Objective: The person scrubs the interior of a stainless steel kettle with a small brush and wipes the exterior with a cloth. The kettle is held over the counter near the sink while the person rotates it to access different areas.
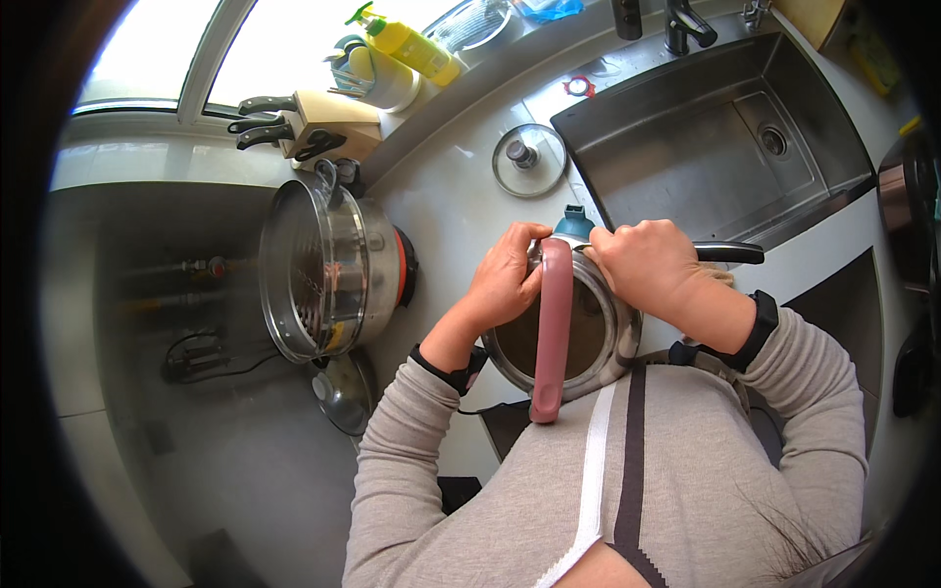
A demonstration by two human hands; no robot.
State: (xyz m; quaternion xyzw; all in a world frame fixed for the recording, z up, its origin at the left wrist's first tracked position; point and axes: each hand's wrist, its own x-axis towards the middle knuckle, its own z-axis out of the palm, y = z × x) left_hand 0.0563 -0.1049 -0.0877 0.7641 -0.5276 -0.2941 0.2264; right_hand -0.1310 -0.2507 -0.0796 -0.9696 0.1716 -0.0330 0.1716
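A metal kettle (614, 360) with a pink handle (555, 331) and a teal spout cover (574, 223) stands against my body, its top uncovered. The fingers of my left hand (511, 272) grip the kettle near the spout end of the handle. My right hand (647, 264) is closed on a tool with a black handle (729, 253); its working end is hidden by my fingers at the kettle's rim. A round glass lid (544, 173) with a knob lies on the counter beyond the kettle.
A steel sink (698, 154) with a dark faucet (687, 29) lies at the upper right. To the left stands a steamer pot (378, 257), with another glass lid (345, 397) nearer me. A knife block (331, 117), a utensil holder (393, 84) and a yellow pump bottle (419, 51) stand by the window.
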